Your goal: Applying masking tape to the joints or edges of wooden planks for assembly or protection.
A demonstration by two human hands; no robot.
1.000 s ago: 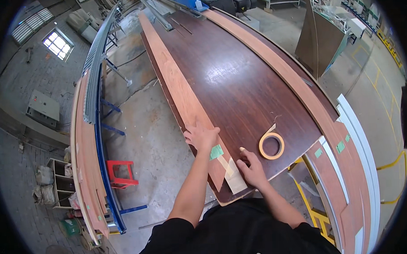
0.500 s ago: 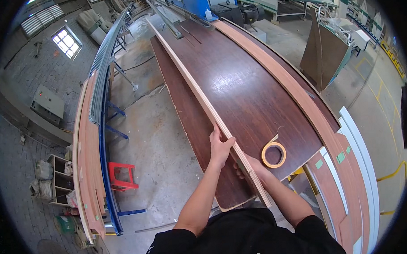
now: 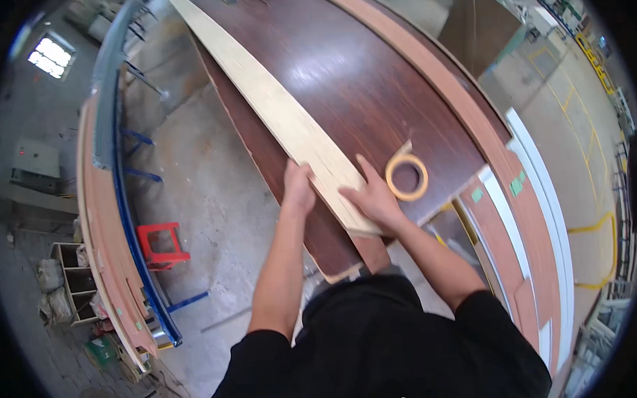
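A long pale wooden board (image 3: 288, 119) runs away from me over a dark brown wood panel (image 3: 371, 92), its broad face turned up. My left hand (image 3: 300, 188) grips the board's left edge near the close end, with the fingers partly hidden. Across from it, my right hand (image 3: 376, 200) holds the right edge, thumb laid over the top face. A reddish-brown wooden strip (image 3: 371, 252) shows from under the board's near end. Just right of my right hand, a roll of yellowish masking tape (image 3: 407, 177) lies on the panel with its loose end sticking up.
A long reddish strip (image 3: 426, 69) lies along the panel's right side. More reddish and white strips (image 3: 543, 191) with green tape bits stand at right. On the left are a rack with long boards (image 3: 105, 227), a red plastic stool (image 3: 163, 245) and a shelf (image 3: 79, 281).
The board has turned from standing on its narrow edge to showing its broad face. Both hands have shifted to opposite edges, and my view has tilted further down.
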